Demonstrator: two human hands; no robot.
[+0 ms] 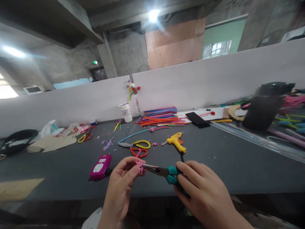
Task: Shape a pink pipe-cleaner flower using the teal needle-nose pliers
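Note:
My left hand (pixel 120 187) pinches a small pink fuzzy piece (pixel 140 167) between thumb and fingers, just above the table's front edge. My right hand (pixel 205 192) is closed round the teal handles of needle-nose pliers (pixel 164 173). The plier tips point left and touch the pink piece. Just behind the hands lie scissors with yellow and red handles (pixel 137 148) and a yellow glue gun (pixel 176 142), whose black cord runs toward my right hand.
A magenta box (pixel 100 167) lies left of my left hand on the dark table (pixel 226 165). Further back are a stack of coloured pipe cleaners (pixel 162 116), a black phone (pixel 197 120), a white paper cup (pixel 126 112) and a black pot (pixel 264 106) at right. A white partition stands behind.

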